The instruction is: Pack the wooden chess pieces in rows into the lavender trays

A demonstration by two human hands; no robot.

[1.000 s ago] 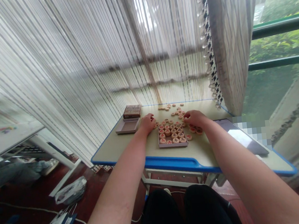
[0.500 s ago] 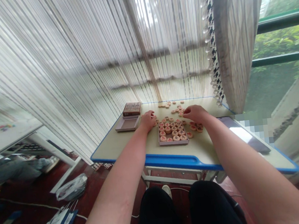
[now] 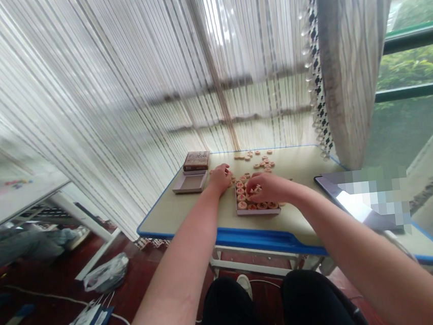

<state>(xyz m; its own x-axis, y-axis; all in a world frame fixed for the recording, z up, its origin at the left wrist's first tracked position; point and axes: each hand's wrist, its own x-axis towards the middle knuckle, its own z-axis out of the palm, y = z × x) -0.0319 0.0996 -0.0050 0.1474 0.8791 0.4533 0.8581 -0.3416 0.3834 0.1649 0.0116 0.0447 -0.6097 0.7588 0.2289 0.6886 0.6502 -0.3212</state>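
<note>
Round, wooden-looking pieces [image 3: 242, 206], marked with red or dark characters, lie in rows inside the shallow tray [image 3: 257, 212]; others are scattered on the smooth desk [image 3: 191, 216]. The right hand [image 3: 264, 188] bends over the tray, hiding some pieces. The left hand [image 3: 220, 178] curls near its far left corner. Whether either hand grips a piece, I cannot tell.

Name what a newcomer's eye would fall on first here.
Probably the pale striped curtain, which fills most of the view behind the blue-edged table. Next, the right hand over a shallow box of round pieces, with the left hand just beyond its far left corner.
</note>
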